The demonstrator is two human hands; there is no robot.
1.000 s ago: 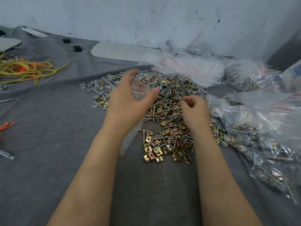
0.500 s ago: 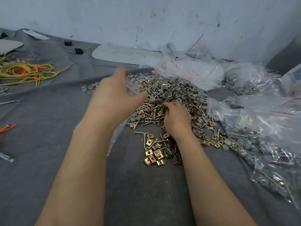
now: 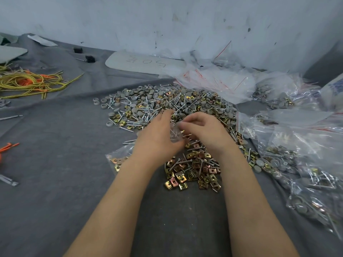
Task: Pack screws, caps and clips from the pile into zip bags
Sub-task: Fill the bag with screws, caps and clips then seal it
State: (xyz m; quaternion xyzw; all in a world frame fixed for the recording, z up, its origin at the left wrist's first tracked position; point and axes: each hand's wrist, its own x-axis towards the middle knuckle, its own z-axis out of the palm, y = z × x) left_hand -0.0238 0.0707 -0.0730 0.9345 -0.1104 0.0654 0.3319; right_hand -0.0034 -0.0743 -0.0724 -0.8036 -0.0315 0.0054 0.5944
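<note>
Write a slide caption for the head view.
Left hand holds a clear zip bag; right hand meets its mouth with curled fingers, over a pile of screws, caps and clips.

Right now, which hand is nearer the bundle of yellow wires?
Left. The left hand, gripping a zip bag, lies right of the yellow wires; the right hand is farther right.

1. White painted wall [image 3: 167,25], scuffed with dark marks and smudges, stands directly behind the pale grey flat board with handwritten figures [image 3: 146,64].
2. Dark grey cloth sheet [image 3: 55,145] covers the surface under and in front of the board, creased to its left.
3. Two small black blocks [image 3: 89,58] lie just left of the board.
4. Light is even and cool, with soft shadows.
</note>
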